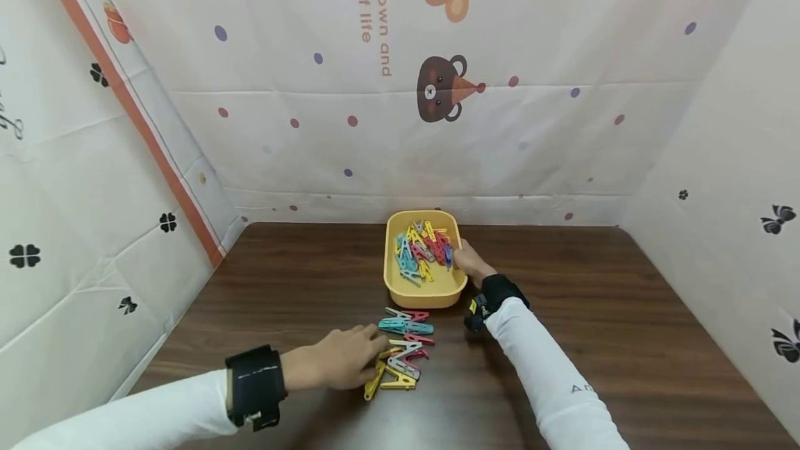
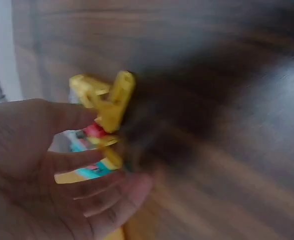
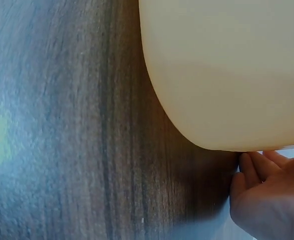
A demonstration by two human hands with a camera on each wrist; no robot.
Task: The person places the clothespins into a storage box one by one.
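Observation:
My left hand point(image 1: 350, 358) reaches over the near end of a small pile of clothespins on the table, its fingers spread and lightly bent. In the left wrist view, thumb and fingers lie around a yellow clothespin point(image 2: 114, 102) without closing on it. Grey clothespins point(image 1: 405, 365), teal clothespins point(image 1: 406, 326) and red ones lie in the same pile. Beyond it stands a yellow plastic basket point(image 1: 425, 301) with mixed clothespins inside. At the basket's right side, my right hand point(image 1: 470, 262) holds its rim; the right wrist view shows fingers point(image 3: 251, 167) against the outer wall.
The dark wooden table point(image 1: 300, 276) ends at a white printed cloth point(image 1: 312, 151) behind the basket. Similar cloth hangs along the left and right sides. Black straps with cameras sit on both wrists.

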